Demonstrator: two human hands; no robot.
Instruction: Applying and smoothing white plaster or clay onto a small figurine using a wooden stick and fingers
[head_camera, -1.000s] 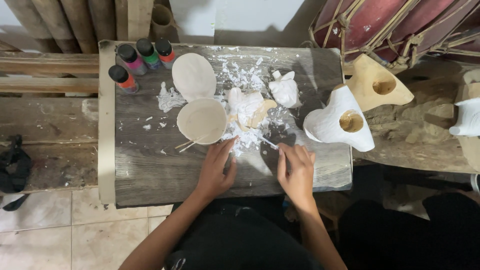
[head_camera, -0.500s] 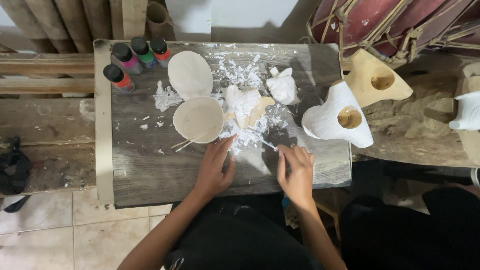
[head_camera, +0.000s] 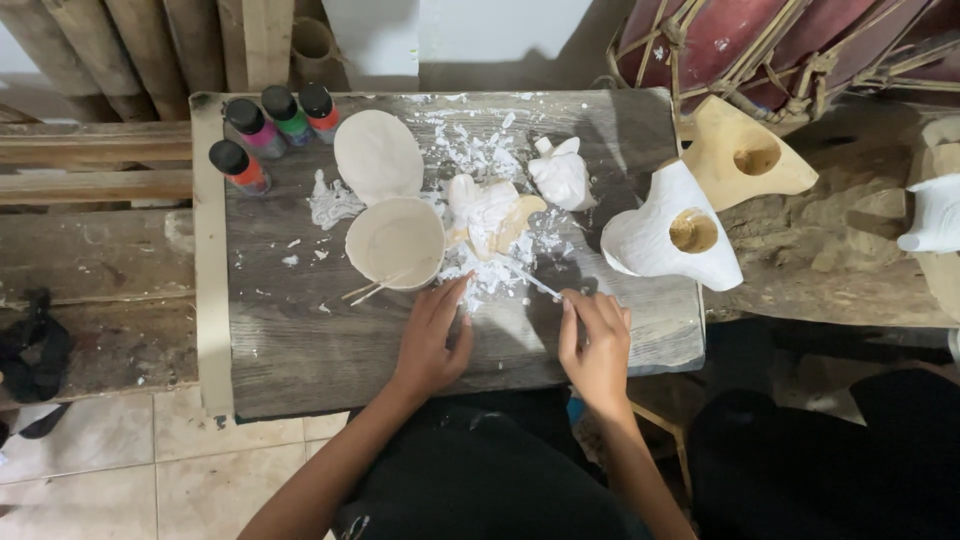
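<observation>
On the weathered grey wooden counter (head_camera: 300, 340), the left hand (head_camera: 432, 335) lies flat and open, palm down, fingers stretched forward so that the tips touch the scattered white plaster crumbs (head_camera: 480, 275) just beside the round cream-coloured bowl (head_camera: 395, 240); it grips nothing. The right hand (head_camera: 598, 345) is loosely curled, its fingers closed around a thin white-coated stick (head_camera: 530, 281) that slants up and left from the fingertips toward the half-whitened, pale wooden carved figure (head_camera: 492, 215) lying in the middle of the crumbs. Two slim wooden sticks (head_camera: 368, 291) rest against the bowl's near rim, poking out to the left. Behind the bowl lies an oval cream lid-like disc (head_camera: 378, 155), touching or nearly touching the bowl's far edge. To the right of the figure sits a small white-painted lumpy carving (head_camera: 562, 175), and at the counter's right edge a larger white-painted wooden mask with a round hole (head_camera: 672, 235); an unpainted wooden mask (head_camera: 745, 160) rests just beyond it. Four small paint bottles with black caps (head_camera: 270, 130) stand grouped at the far left corner.
</observation>
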